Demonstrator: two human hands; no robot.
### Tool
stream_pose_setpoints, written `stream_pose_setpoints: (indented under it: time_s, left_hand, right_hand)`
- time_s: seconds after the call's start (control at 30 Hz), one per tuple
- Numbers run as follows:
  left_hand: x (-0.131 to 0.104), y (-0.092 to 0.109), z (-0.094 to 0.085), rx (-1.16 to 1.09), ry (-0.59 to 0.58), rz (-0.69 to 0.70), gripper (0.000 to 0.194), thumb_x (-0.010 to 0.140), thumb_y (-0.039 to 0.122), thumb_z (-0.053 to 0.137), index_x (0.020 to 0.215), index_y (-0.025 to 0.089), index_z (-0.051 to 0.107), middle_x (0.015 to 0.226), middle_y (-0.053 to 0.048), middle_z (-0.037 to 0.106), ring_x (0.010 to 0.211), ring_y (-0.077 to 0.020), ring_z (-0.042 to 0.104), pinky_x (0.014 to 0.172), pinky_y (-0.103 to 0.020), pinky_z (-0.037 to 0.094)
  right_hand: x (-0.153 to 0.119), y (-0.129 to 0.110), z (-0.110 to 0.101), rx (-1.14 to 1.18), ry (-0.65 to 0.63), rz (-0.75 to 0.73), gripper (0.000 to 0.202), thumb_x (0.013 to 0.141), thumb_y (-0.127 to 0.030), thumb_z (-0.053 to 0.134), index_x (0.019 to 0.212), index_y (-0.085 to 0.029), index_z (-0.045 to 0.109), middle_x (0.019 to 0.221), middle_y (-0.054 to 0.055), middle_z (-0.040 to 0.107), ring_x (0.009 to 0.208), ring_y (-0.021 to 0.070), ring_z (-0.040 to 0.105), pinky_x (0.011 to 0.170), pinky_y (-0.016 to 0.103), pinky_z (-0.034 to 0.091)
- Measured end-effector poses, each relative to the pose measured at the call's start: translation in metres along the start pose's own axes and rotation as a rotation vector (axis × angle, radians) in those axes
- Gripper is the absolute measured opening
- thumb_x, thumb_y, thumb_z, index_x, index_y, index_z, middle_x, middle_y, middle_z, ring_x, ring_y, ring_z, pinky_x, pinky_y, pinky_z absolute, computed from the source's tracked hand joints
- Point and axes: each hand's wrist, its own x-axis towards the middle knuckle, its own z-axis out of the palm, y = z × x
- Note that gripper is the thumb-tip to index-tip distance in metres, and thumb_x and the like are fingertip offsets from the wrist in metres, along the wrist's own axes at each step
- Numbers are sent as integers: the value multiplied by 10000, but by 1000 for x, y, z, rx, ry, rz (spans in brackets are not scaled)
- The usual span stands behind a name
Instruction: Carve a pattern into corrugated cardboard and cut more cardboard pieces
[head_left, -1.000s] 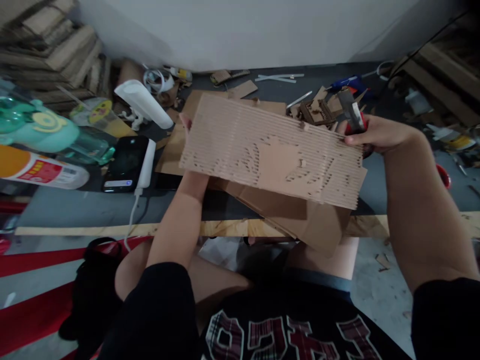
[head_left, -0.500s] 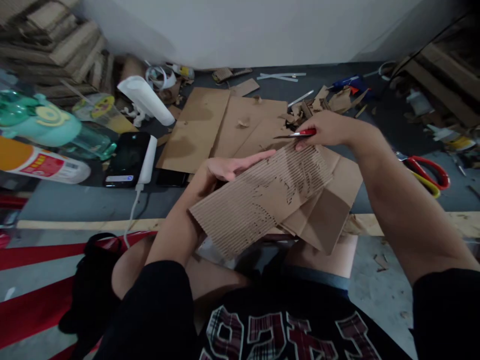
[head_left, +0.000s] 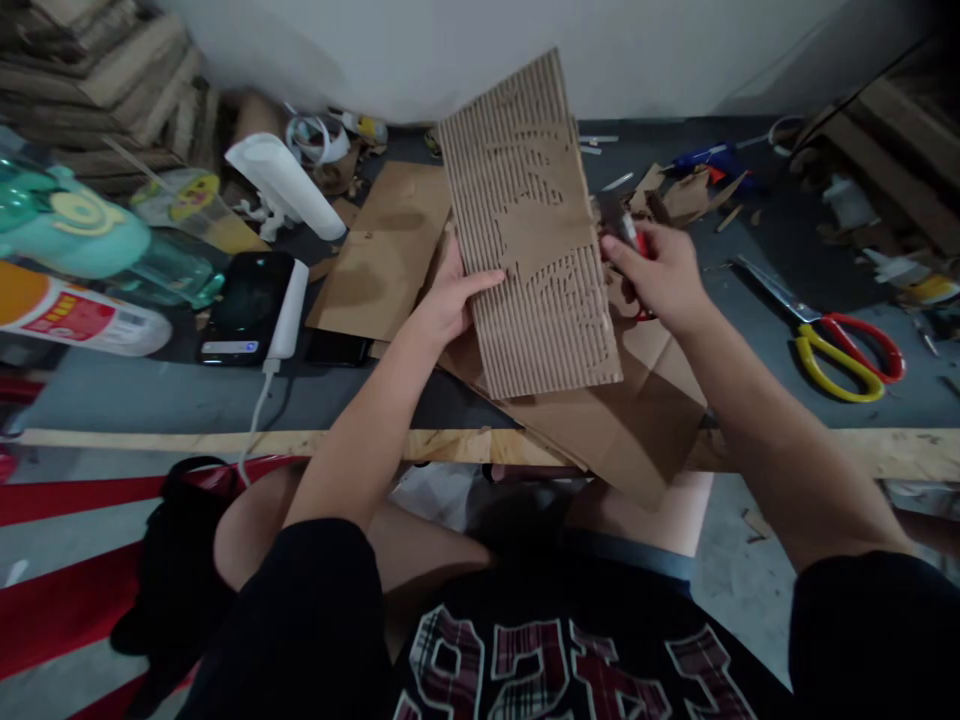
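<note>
A corrugated cardboard piece (head_left: 536, 235), its ridges exposed around smooth patches, stands tilted over the table. My left hand (head_left: 454, 290) grips its left edge, thumb on the ridged face. Close to the right edge, my right hand (head_left: 660, 270) is closed on a red-handled tool (head_left: 628, 228) whose dark end is blurred. Below the piece lie flat cardboard sheets (head_left: 637, 430), overhanging the table's front edge. Another brown sheet (head_left: 390, 240) lies to the left of my left hand.
Scissors (head_left: 832, 340) with red and yellow handles lie at the right. A phone (head_left: 247, 305), bottles (head_left: 82, 315) and a white cylinder (head_left: 285, 185) stand or lie at the left. Cardboard scraps (head_left: 686, 195) and a blue glue gun (head_left: 705, 158) are behind my right hand.
The corrugated piece has turned more upright and moved up. My left hand now grips its left edge, and my right hand with the red-handled tool has come down beside its right edge.
</note>
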Motion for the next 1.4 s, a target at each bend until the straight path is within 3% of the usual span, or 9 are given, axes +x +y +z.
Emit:
stream_pose_setpoints:
  time_s: [0.17, 0.4, 0.53, 0.63, 0.73, 0.83, 0.93, 1.2, 1.4]
  left_hand:
    - [-1, 3, -2, -99, 29, -74, 393, 830, 495, 650, 1088, 201, 622, 1182, -98, 753, 1282, -341, 664, 1091, -500, 562]
    - [-11, 14, 2, -63, 32, -140, 390, 705, 320, 705, 1063, 184, 631, 1075, -81, 772, 1245, -354, 684, 1052, -521, 585]
    - [-7, 4, 3, -22, 60, -43, 514, 673, 431, 828, 1084, 195, 627, 1126, -103, 753, 1265, -385, 667, 1052, -547, 574]
    - [0, -4, -3, -39, 98, 52, 561, 712, 549, 829, 1111, 228, 599, 1227, -102, 729, 1364, -360, 604, 1105, -525, 543]
    - [6, -10, -10, -41, 123, 93, 584, 711, 602, 832, 1102, 237, 597, 1249, -103, 723, 1412, -347, 563, 1141, -521, 518]
    - [10, -16, -14, -15, 142, 106, 614, 672, 626, 858, 1074, 233, 610, 1213, -107, 733, 1392, -364, 581, 1139, -548, 518]
    - [13, -21, -17, -14, 169, 131, 587, 700, 628, 841, 1084, 246, 612, 1217, -96, 731, 1384, -355, 590, 1143, -550, 516]
    - [18, -27, -22, -5, 210, 117, 470, 791, 515, 804, 1121, 238, 615, 1248, -111, 716, 1431, -357, 545, 1161, -578, 501]
    - [14, -22, -17, -7, 242, 115, 437, 765, 495, 826, 1088, 275, 630, 1285, -74, 715, 1428, -345, 550, 1177, -559, 502]
  right_hand:
    - [-8, -8, 11, -22, -111, 40, 164, 788, -362, 690, 781, -209, 633, 541, -27, 520, 478, 128, 474, 511, 302, 425]
    - [-16, -17, 5, -188, -94, -135, 165, 762, -222, 579, 623, -211, 492, 533, -24, 445, 526, 121, 437, 551, 295, 300]
    - [-16, -14, 10, -219, -5, -212, 150, 835, -307, 572, 741, -202, 626, 631, 16, 564, 594, 158, 503, 589, 306, 329]
    - [-15, -6, 8, -171, 17, -301, 404, 958, -535, 515, 1029, -204, 734, 792, 41, 678, 691, 181, 584, 633, 304, 375]
    - [-17, 7, 1, -182, -118, -340, 671, 987, -742, 370, 1010, -207, 774, 787, 55, 709, 696, 190, 619, 633, 305, 400]
    - [-25, 19, -6, -313, -87, -316, 768, 939, -837, 357, 1127, -226, 785, 990, 91, 779, 835, 247, 703, 685, 330, 459]
    - [-33, 27, -13, -382, 33, -238, 787, 974, -807, 283, 1302, -243, 724, 1138, 99, 775, 922, 270, 726, 716, 348, 486]
    - [-40, 23, -12, -588, 3, -208, 556, 927, -715, 531, 952, -240, 819, 929, 78, 781, 808, 250, 703, 644, 330, 425]
    - [-47, 11, -9, -701, 24, -174, 524, 934, -683, 535, 964, -247, 825, 856, 56, 755, 779, 222, 677, 582, 311, 349]
